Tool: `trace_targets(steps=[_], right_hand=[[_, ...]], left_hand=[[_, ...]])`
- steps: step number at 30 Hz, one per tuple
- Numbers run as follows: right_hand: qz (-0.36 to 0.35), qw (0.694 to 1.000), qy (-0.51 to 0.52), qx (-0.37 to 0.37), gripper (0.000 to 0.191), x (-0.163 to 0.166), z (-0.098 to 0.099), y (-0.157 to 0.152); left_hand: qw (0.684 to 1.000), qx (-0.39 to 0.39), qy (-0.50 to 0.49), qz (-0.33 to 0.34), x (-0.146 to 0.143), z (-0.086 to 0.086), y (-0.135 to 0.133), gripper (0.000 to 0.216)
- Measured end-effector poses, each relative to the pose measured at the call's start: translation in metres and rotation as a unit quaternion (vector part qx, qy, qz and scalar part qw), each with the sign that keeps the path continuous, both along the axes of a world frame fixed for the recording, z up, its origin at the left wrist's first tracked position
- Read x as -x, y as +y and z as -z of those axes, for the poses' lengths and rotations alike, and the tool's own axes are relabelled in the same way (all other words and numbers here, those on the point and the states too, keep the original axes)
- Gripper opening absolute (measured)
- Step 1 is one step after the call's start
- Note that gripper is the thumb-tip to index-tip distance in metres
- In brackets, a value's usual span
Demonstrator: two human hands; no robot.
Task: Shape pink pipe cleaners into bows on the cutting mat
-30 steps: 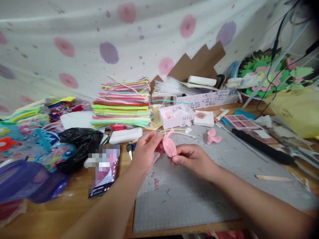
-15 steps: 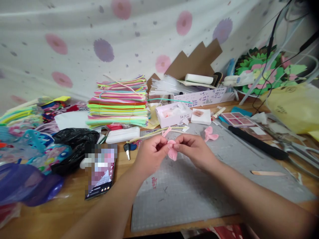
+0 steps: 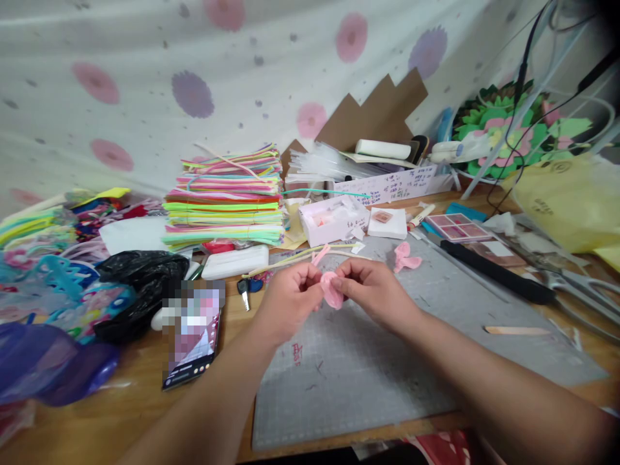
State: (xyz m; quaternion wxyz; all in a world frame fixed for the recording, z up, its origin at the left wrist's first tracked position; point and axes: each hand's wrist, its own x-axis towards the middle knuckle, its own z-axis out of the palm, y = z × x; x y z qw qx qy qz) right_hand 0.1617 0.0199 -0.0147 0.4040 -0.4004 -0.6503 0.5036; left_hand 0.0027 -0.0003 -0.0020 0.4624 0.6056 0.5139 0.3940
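Observation:
Above the grey cutting mat (image 3: 358, 381), a pink fuzzy petal-shaped piece (image 3: 332, 290) is pinched between my two hands. My left hand (image 3: 290, 300) has its fingers closed on the piece's left edge, and a thin pink strip (image 3: 321, 253) sticks up behind those fingers. On the other side, my right hand (image 3: 375, 290) grips the piece between thumb and fingertips. A second pink piece with several petals (image 3: 405, 257) lies on the mat, beyond my right hand.
A phone (image 3: 196, 332) and a key (image 3: 245, 294) lie to the left. Bundled coloured pipe cleaners (image 3: 225, 203) are stacked behind. Large scissors (image 3: 576, 284), a wooden stick (image 3: 517, 330) and a pink palette (image 3: 458, 227) sit right. A white box (image 3: 334, 223) stands beyond my hands.
The pink piece has turned between my fingers and now shows a broader, rounder face. My hands stay close together in almost the same place. The view has shifted slightly.

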Motion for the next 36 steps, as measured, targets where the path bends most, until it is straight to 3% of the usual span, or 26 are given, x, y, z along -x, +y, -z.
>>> trace_targets(steps=[4,14,32,36], right_hand=[[-0.021,0.999,0.014,0.024,0.014,0.001,0.001,0.0],[-0.012,0.996,-0.074,-0.05,0.016,0.003,0.002,0.0],[-0.023,0.988,-0.129,-0.077,0.019,0.002,-0.004,-0.003],[0.002,0.986,-0.14,-0.087,0.017,0.002,-0.005,-0.002]], left_hand=[[1.0,-0.011,0.009,-0.001,-0.001,-0.002,-0.001,0.014],[0.999,-0.052,0.016,-0.004,-0.006,0.002,-0.002,0.017],[0.998,-0.034,0.051,0.01,-0.004,0.009,0.0,0.021],[0.998,-0.038,0.043,0.017,-0.004,0.005,0.0,0.019]])
